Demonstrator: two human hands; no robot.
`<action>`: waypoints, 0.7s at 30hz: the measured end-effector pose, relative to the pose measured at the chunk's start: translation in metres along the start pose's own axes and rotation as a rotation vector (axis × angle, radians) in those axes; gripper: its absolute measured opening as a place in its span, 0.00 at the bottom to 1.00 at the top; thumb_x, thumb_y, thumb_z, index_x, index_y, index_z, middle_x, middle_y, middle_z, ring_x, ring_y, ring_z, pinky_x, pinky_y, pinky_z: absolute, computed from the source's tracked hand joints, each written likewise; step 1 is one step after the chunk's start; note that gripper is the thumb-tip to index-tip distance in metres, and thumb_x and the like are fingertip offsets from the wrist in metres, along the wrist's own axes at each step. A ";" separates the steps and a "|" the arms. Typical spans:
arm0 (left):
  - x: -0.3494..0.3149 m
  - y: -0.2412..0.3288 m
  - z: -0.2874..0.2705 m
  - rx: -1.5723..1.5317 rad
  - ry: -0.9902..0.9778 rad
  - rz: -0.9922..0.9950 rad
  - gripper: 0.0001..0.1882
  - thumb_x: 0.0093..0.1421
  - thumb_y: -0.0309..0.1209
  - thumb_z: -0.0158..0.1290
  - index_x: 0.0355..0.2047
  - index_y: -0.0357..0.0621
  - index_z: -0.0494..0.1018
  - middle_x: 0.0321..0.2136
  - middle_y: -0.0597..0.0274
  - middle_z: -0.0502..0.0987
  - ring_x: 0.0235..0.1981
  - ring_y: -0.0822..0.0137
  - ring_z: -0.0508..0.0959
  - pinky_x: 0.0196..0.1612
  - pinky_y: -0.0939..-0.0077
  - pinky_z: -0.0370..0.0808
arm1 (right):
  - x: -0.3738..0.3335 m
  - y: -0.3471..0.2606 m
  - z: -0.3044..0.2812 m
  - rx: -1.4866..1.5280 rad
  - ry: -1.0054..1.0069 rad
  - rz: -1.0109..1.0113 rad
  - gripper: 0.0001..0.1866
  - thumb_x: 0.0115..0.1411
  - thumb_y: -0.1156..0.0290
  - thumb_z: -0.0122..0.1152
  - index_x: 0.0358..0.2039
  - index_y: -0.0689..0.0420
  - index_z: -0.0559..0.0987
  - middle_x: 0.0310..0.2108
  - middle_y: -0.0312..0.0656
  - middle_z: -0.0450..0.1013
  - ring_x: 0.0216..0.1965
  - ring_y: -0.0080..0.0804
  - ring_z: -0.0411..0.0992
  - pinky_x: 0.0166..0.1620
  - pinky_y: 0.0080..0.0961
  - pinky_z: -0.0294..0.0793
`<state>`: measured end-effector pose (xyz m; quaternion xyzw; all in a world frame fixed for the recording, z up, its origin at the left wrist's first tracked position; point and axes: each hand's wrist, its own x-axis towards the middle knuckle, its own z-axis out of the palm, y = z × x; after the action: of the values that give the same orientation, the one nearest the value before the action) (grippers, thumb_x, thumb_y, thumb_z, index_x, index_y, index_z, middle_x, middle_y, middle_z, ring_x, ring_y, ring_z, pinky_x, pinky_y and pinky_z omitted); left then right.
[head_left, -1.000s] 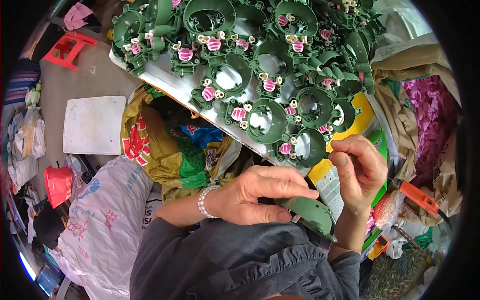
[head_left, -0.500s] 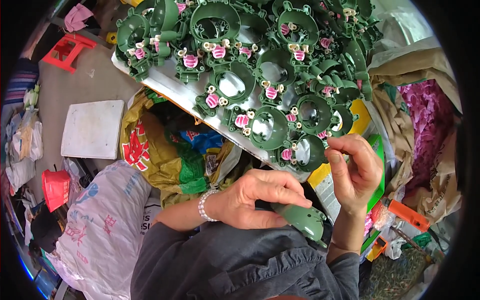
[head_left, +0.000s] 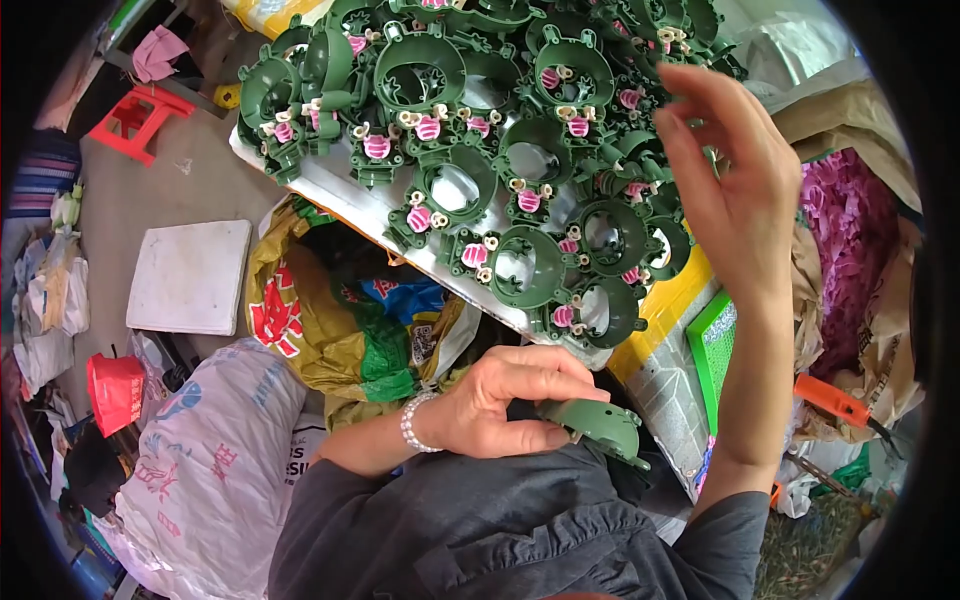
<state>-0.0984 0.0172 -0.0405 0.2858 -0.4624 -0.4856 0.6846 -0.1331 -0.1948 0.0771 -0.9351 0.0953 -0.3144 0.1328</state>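
My left hand (head_left: 510, 402), with a beaded bracelet at its wrist, holds a green plastic shell (head_left: 605, 428) close to my lap. The thumb and fingers pinch the shell's left end, and its rounded side faces up. Raised over the right side of the pile is my right hand (head_left: 738, 175), its thumb apart from the curved fingers and nothing visible between them. Before me lie several green ring-shaped plastic parts (head_left: 549, 285), each with a pink striped piece (head_left: 475, 255) and small cream-coloured bits. They crowd a white board (head_left: 357, 207).
Below the board stands an open yellow-green bag (head_left: 300, 330). A stuffed white sack (head_left: 215, 450) is at my left. On the right are a green basket (head_left: 708, 345), an orange-handled tool (head_left: 832, 400) and a brown bag of pink pieces (head_left: 850, 250). A red stool (head_left: 140, 122) stands far left.
My right hand has moved up and away from near the shell to above the pile's right side, its fingers parting. The left hand keeps the shell, now tilted a little differently.
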 end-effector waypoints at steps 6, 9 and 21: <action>0.000 0.002 0.001 -0.024 -0.005 -0.095 0.20 0.48 0.26 0.60 0.42 0.33 0.73 0.38 0.49 0.73 0.39 0.59 0.75 0.42 0.72 0.70 | 0.013 0.000 0.009 -0.008 -0.090 0.086 0.13 0.56 0.81 0.54 0.43 0.60 0.74 0.36 0.40 0.75 0.34 0.20 0.72 0.37 0.16 0.71; -0.002 0.004 -0.002 -0.001 0.026 -0.100 0.20 0.48 0.26 0.59 0.42 0.32 0.73 0.38 0.48 0.74 0.38 0.58 0.75 0.42 0.71 0.70 | -0.003 -0.012 -0.005 0.180 -0.057 0.131 0.12 0.57 0.84 0.51 0.42 0.66 0.74 0.36 0.42 0.74 0.37 0.22 0.72 0.40 0.16 0.71; 0.022 0.000 0.026 0.172 -0.049 -0.045 0.17 0.51 0.25 0.57 0.41 0.31 0.71 0.36 0.48 0.73 0.33 0.59 0.76 0.35 0.73 0.72 | -0.159 -0.066 -0.064 0.408 -0.103 0.464 0.22 0.52 0.56 0.61 0.32 0.67 0.74 0.25 0.52 0.74 0.25 0.42 0.74 0.28 0.28 0.74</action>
<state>-0.1202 -0.0018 -0.0221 0.3417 -0.5125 -0.4661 0.6350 -0.2908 -0.1033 0.0573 -0.8571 0.2343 -0.2407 0.3905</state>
